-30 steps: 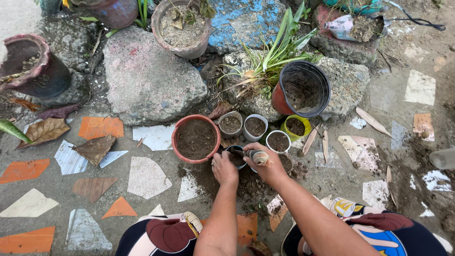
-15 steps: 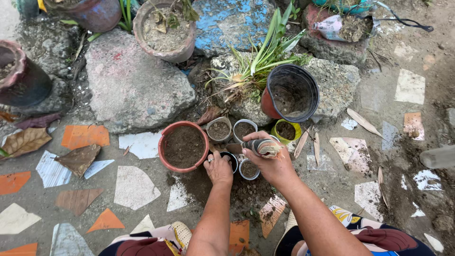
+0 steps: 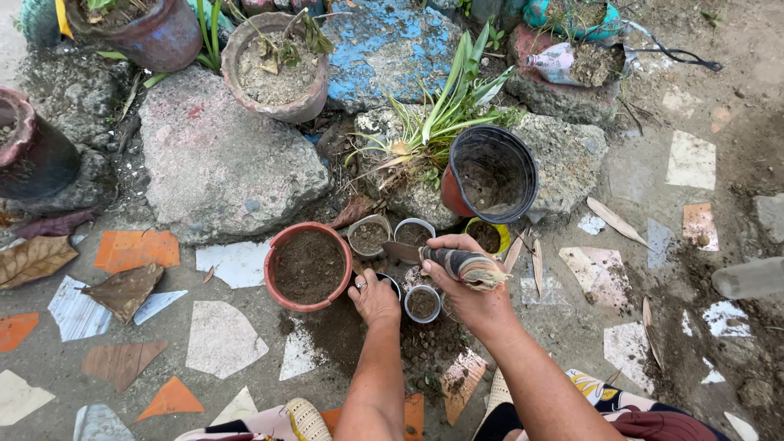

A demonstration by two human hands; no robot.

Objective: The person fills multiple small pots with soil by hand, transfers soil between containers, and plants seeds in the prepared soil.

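Head view, looking down at a person crouched over a patio of broken coloured tiles and rocks. Right hand [image 3: 469,294] has its fingers clamped around the wrapped handle of a small trowel [image 3: 445,261]. Trowel lies nearly level, long axis running left to right: blade tip points left toward the terracotta pot [image 3: 309,266] of soil, frayed handle end sticks out to the right of the fist. Left hand [image 3: 374,298] sits just below and left of the blade, fingers curled down onto a dark-rimmed small cup [image 3: 390,283], mostly hidden; whether they truly grip it is unclear. A small soil-filled cup [image 3: 422,303] stands between the two hands, touching neither visibly. Three more small cups of soil line up just beyond the trowel. Behind them, a black plastic pot [image 3: 490,173] tilts on its side, empty.
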